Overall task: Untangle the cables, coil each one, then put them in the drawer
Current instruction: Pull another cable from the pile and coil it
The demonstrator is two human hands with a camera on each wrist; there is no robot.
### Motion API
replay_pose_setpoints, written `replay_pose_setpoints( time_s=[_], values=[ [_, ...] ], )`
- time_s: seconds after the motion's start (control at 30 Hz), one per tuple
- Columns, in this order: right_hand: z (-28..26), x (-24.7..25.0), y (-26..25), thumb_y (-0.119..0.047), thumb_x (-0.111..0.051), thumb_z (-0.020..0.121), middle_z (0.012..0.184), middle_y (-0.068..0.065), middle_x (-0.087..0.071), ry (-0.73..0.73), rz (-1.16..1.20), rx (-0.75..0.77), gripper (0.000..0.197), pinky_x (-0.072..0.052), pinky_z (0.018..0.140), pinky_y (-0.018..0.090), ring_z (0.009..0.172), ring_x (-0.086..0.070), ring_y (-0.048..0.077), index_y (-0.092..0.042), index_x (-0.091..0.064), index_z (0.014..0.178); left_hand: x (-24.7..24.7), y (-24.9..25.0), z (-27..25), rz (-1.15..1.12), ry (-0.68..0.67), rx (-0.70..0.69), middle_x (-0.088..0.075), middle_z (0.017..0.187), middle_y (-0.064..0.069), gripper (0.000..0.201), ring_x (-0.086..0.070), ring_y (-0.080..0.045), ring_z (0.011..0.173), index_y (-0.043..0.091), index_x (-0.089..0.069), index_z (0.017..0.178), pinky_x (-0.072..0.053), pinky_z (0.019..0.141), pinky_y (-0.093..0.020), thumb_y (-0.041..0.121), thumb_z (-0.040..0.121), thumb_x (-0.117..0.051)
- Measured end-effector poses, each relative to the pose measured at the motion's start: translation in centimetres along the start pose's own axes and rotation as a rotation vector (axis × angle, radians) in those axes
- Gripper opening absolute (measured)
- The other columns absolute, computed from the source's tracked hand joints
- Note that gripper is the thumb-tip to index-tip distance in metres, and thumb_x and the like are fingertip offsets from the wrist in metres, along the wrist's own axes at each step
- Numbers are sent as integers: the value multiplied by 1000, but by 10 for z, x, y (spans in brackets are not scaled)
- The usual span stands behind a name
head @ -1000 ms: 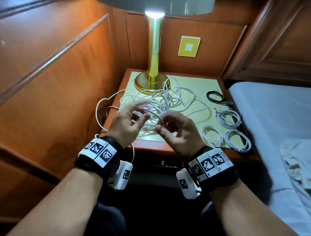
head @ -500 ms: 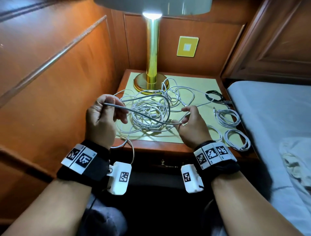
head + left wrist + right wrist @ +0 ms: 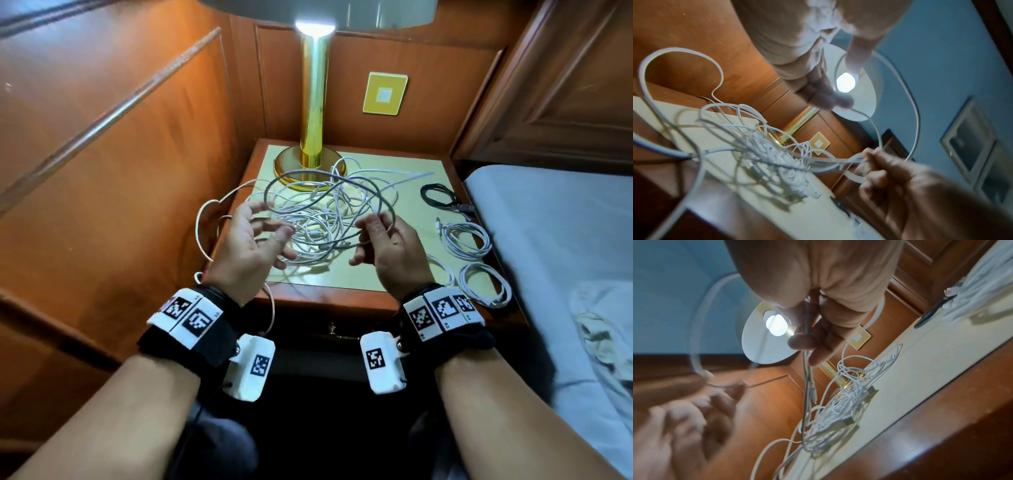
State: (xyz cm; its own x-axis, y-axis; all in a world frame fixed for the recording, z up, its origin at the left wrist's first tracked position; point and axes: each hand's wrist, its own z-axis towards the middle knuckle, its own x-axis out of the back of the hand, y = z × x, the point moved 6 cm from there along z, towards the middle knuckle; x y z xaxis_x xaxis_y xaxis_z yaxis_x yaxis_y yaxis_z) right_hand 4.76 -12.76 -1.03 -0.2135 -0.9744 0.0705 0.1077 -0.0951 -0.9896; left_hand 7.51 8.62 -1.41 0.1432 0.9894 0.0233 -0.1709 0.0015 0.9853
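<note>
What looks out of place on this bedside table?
One white cable loop from the tangle hangs past the table's left edge, and another droops over the front. The coils at the right lie tidy.

Bedroom: bed (image 3: 548, 240) beside wooden nightstand (image 3: 342, 294), brass lamp (image 3: 313, 102).

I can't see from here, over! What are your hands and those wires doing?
Right hand pinches grey cable; left hand open, guiding its loop. White tangle unsorted on nightstand. Four coils done, right side. Lamp base touches tangle.
</note>
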Motion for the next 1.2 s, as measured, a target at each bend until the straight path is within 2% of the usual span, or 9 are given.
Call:
replay_pose_setpoints(
  time_s=[0.13, 0.27, 0.43, 0.5, 0.63, 0.87, 0.93, 1.07, 1.2],
  values=[
    [-4, -9, -4, -16, -43, 105, 64, 2, -45, -56, 227, -25, 24, -57, 61, 46, 46, -51, 17, -8, -57, 87, -19, -14, -2, 416, -162, -66, -62, 122, 9, 61, -69, -19, 81, 25, -45, 136, -54, 74, -29, 25, 84, -77],
    [-6, -13, -8, -17, -41, 105, 67, 4, -46, -119, 402, -60, 24, -55, 59, 40, 46, -48, 16, -7, -54, 87, -33, -19, -3, 386, -217, -19, -64, 122, 10, 66, -69, -18, 89, 20, -45, 140, -55, 87, -31, 19, 84, -80],
    [-7, -13, -14, -17, -38, 105, 74, 6, -45, -148, 505, -56, 26, -54, 57, 38, 45, -44, 15, -6, -51, 85, -35, -16, -1, 591, -183, -43, -66, 96, 7, 30, -64, -11, 82, 19, -60, 115, -49, 76, -17, 20, 88, -74],
    [-7, -9, -17, -17, -36, 106, 77, 7, -44, -122, 542, -69, 28, -54, 56, 37, 45, -42, 13, -7, -49, 83, -26, -15, 3, 715, -127, -88, -65, 95, 3, 10, -60, -14, 83, 16, -66, 102, -48, 77, -22, 15, 93, -68],
    [-4, 2, -17, -23, -35, 107, 76, 4, -44, -40, 582, -78, 31, -52, 55, 35, 48, -40, 14, -11, -46, 80, 4, -14, 17, 785, 93, -192, -67, 94, -5, 10, -58, -19, 89, 11, -71, 93, -41, 81, -24, 4, 90, -64],
    [-3, -2, -5, -32, -47, 102, 70, 1, -47, -6, 340, -123, 25, -49, 47, 30, 44, -44, 10, -12, -48, 88, 21, 29, 8, 622, 367, -463, -72, 101, 0, 16, -63, -8, 90, 9, -73, 103, -47, 83, -12, 9, 95, -60],
    [-2, -5, 0, -29, -48, 102, 69, 3, -48, -27, 267, -127, 25, -48, 45, 30, 44, -45, 11, -10, -48, 86, 22, 38, 3, 550, 380, -476, -73, 104, -1, 16, -67, -9, 93, 11, -73, 106, -52, 83, -16, 15, 98, -59],
    [-5, -16, 8, -18, -49, 103, 69, 5, -48, -123, 9, -52, 12, -48, 44, 31, 46, -47, 14, -13, -57, 111, 6, 55, -10, 456, 270, -557, -73, 102, -4, 14, -69, -13, 92, 11, -71, 107, -55, 80, -22, 9, 98, -60],
    [-10, -29, 8, -14, -50, 102, 69, 2, -49, -180, -164, 59, 41, -52, 50, 35, 50, -51, 17, -37, -47, 136, -16, 69, -27, 472, 120, -694, -71, 103, -7, 17, -68, -17, 99, 4, -73, 103, -54, 82, -24, -5, 92, -63]
  ],
)
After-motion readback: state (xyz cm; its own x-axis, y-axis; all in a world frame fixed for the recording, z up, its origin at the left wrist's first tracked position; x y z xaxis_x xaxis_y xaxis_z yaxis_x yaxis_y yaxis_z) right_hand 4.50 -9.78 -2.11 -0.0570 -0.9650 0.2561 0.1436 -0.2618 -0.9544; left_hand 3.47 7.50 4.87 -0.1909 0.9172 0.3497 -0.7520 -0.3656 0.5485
